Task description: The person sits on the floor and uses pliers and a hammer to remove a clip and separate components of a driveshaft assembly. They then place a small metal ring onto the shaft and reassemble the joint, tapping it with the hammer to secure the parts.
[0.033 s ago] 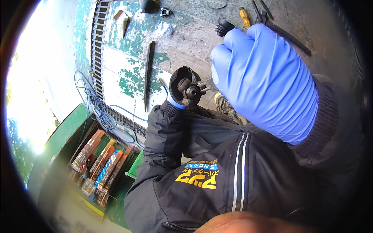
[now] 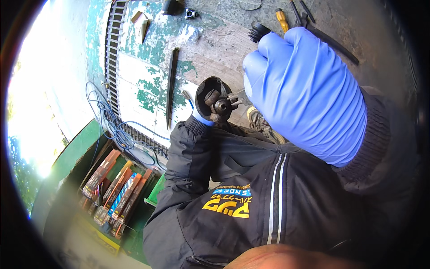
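Observation:
A dark, greasy cup-shaped joint point(image 2: 212, 94), with rollers around a central hub, is held by my gloved left hand point(image 2: 201, 116), mostly hidden behind it. My right hand point(image 2: 300, 98), in a blue glove, is closed round a thin-tipped metal tool point(image 2: 237, 101), whose tips reach to the joint's hub. Just beyond the right hand lie a black ribbed rubber boot point(image 2: 257, 32) and a screwdriver with a yellow handle point(image 2: 281, 20).
Dark tools point(image 2: 302, 18) and a long black bar point(image 2: 336, 47) lie at upper right. A long dark strip point(image 2: 171, 87), small parts point(image 2: 190, 14), a blue hose point(image 2: 112, 130), a drain grate point(image 2: 114, 54) and a green container of long boxes point(image 2: 76, 152) are leftward.

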